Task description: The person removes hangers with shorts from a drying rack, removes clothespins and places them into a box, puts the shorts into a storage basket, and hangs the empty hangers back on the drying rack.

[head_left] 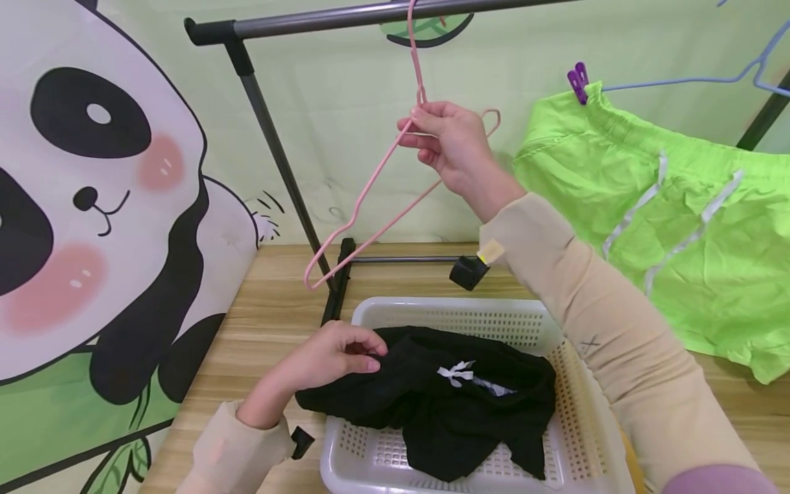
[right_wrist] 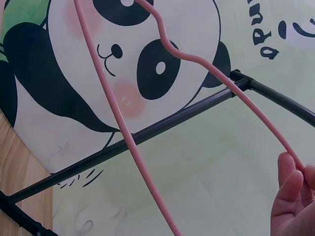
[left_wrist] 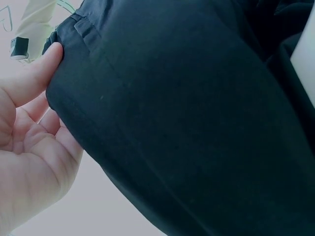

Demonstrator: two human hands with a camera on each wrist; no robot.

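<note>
Black shorts (head_left: 469, 418) with a white drawstring bow lie bunched over the white basket, their left end lifted past its rim. At that end my left hand (head_left: 336, 357) pinches the fabric between thumb and fingers; in the left wrist view the thumb presses the shorts (left_wrist: 162, 108) near the waistband. My right hand (head_left: 453, 140) pinches a pink hanger (head_left: 376, 233) just below its neck. The hanger tilts, one end low on the left, and its hook reaches up to the rack's bar (head_left: 321, 20). The right wrist view shows the hanger (right_wrist: 129, 140) with no garment on it.
The white perforated basket (head_left: 444, 302) stands on the wooden surface (head_left: 278, 295) under the rack. At right, bright green shorts (head_left: 697, 206) hang from a blue hanger (head_left: 679, 83) by a purple clothespin (head_left: 578, 84). A panda picture (head_left: 142, 226) covers the left wall.
</note>
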